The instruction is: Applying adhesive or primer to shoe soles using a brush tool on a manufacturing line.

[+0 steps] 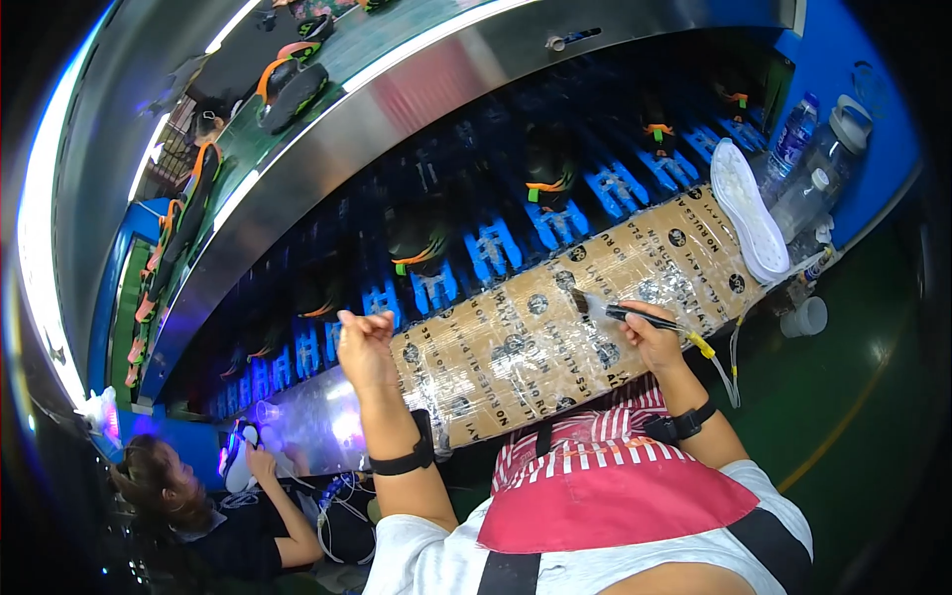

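Observation:
My right hand grips the black handle of a brush, its dark bristles over the cardboard-covered bench. A yellow fitting and a pale tube trail off behind the handle. My left hand is raised above the bench's left part, fingers loosely bent and apart, holding nothing that I can see. Behind it, several blue clamps stand in a row, and dark shoes with orange and green trim sit among them. A white shoe sole lies at the bench's right end.
Bottles crowd the right corner, above a white cup. A metal-edged conveyor carries shoes overhead. At lower left, a co-worker holds a sole under violet light. Clear film covers the bench.

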`<state>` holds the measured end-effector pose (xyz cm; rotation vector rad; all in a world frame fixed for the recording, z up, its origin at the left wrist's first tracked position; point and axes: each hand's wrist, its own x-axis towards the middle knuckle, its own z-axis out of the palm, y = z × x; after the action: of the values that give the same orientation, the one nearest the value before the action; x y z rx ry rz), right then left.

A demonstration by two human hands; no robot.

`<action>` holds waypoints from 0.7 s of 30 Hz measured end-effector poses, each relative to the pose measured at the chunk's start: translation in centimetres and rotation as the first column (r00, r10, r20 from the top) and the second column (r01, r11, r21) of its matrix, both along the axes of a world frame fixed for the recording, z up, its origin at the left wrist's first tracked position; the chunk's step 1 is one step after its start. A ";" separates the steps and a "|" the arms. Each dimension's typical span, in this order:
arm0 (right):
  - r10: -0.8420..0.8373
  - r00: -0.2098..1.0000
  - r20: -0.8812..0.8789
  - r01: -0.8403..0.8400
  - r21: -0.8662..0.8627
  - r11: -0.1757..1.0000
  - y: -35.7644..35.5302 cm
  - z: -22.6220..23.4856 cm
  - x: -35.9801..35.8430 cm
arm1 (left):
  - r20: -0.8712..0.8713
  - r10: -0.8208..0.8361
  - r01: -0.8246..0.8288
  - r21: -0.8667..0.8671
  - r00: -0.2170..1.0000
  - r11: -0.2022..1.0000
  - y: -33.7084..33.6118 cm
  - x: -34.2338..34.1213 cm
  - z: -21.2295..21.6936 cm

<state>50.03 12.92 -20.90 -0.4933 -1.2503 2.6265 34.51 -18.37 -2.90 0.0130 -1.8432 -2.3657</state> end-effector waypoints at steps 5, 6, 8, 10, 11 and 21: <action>-0.001 1.000 -0.014 0.001 -0.013 1.000 -0.1 -0.3 -0.2 | 0.195 -0.034 0.082 -0.242 0.980 0.967 -1.3 0.3 -5.6; -0.002 1.000 -0.018 0.002 -0.015 1.000 -0.2 -0.4 -0.2 | 0.237 -0.005 0.084 -0.324 0.971 0.942 -1.5 0.4 -6.9; -0.009 1.000 -0.024 0.009 -0.017 1.000 -0.1 -0.5 -0.1 | 0.227 0.038 0.083 -0.501 0.973 0.862 -1.7 0.8 -8.8; -0.015 1.000 -0.021 0.014 -0.020 1.000 -0.1 -0.6 -0.1 | 0.149 0.095 0.039 -0.708 0.984 0.705 -1.6 1.0 -10.8; -0.016 1.000 -0.018 0.016 -0.021 1.000 -0.2 -0.5 -0.1 | 0.111 0.123 -0.003 -0.730 0.986 0.684 -1.6 0.6 -12.5; -0.091 0.996 -0.014 0.092 0.049 0.995 -0.5 -0.2 -0.1 | 0.039 -0.196 0.049 -0.998 0.980 0.043 5.2 -1.3 -14.3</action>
<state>49.94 12.38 -21.13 -0.5132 -1.2550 2.5130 33.18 -13.22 -17.24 -0.4346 -3.0339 -0.4712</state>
